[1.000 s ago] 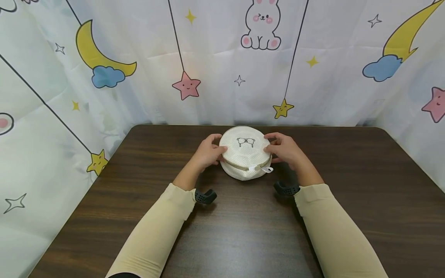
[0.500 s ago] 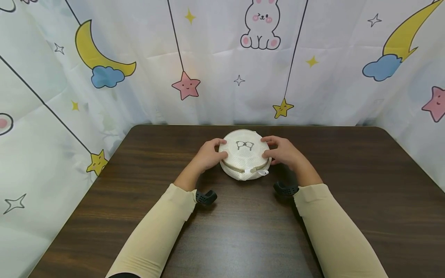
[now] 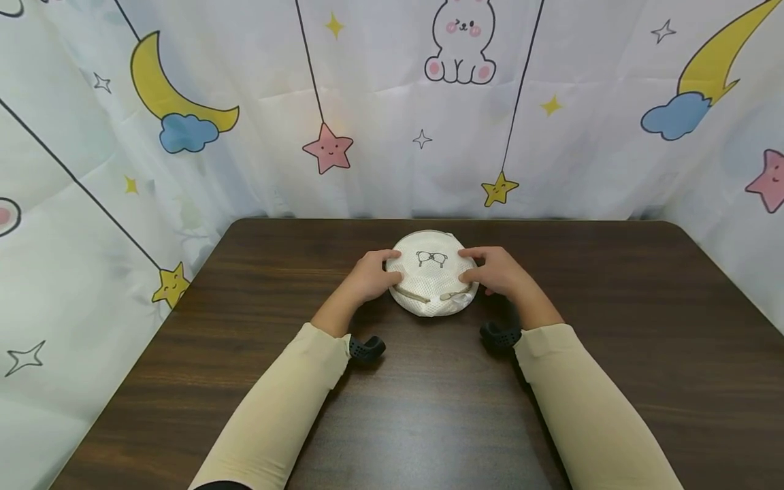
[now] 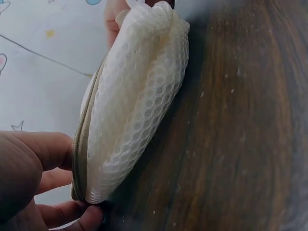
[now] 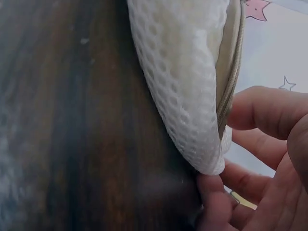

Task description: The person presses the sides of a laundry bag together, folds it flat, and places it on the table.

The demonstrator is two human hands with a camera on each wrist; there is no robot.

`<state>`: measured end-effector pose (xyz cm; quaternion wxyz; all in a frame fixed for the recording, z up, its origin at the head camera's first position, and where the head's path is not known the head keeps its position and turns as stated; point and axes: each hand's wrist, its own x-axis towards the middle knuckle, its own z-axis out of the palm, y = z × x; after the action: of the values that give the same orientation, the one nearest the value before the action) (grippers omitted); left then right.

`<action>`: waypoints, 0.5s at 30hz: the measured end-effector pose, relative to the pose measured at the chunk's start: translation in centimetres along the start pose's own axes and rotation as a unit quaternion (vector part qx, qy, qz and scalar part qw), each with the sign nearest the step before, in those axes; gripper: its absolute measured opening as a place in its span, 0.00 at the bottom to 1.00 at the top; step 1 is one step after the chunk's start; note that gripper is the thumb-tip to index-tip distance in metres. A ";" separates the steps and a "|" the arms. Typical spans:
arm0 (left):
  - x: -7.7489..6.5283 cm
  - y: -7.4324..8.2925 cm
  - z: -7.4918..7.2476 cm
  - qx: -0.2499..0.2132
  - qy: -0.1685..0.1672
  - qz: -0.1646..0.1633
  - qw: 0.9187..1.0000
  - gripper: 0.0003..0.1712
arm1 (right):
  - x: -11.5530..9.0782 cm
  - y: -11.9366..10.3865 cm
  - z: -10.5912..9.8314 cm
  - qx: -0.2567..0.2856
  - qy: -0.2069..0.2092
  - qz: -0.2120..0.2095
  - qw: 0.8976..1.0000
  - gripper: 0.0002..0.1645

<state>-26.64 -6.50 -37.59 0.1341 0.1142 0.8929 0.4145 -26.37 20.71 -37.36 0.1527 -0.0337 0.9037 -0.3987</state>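
Observation:
A round white mesh laundry bag (image 3: 431, 270) with an eyeglasses drawing on its lid sits at the far middle of the table. A beige zipper (image 4: 83, 139) runs around its edge, and a white pull tab (image 3: 461, 300) hangs at the front right. My left hand (image 3: 370, 275) grips the bag's left side, thumb on the lid's edge and other fingers around the side and below. On the right side my right hand (image 3: 497, 274) holds it the same way. Close up in the right wrist view, the thumb (image 5: 260, 108) lies against the zippered rim while fingertips reach its lower edge.
The dark wooden table (image 3: 404, 408) spreads around the bag, its far edge just behind it. A white curtain (image 3: 380, 82) printed with moons, stars and a rabbit hangs beyond. Dark wrist straps (image 3: 366, 349) sit at both cuffs.
The bag's lid has sunk and tilted slightly, drawing a little toward me. Both hands have moved down with it and slightly inward, thumbs now farther onto the lid.

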 end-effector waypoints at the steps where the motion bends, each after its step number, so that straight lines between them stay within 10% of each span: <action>1: 0.0 0.0 0.0 0.000 -0.002 0.001 1.000 0.31 | 0.0 0.0 0.0 -0.007 -0.001 0.000 1.000 0.37; 15: -0.3 0.2 0.4 -0.026 -0.034 -0.011 0.999 0.48 | -0.7 -0.5 0.5 -0.030 -0.032 -0.034 0.998 0.43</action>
<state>-26.20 -6.24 -37.65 0.1715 0.1151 0.8781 0.4316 -25.61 20.14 -37.19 0.1670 -0.0815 0.9080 -0.3754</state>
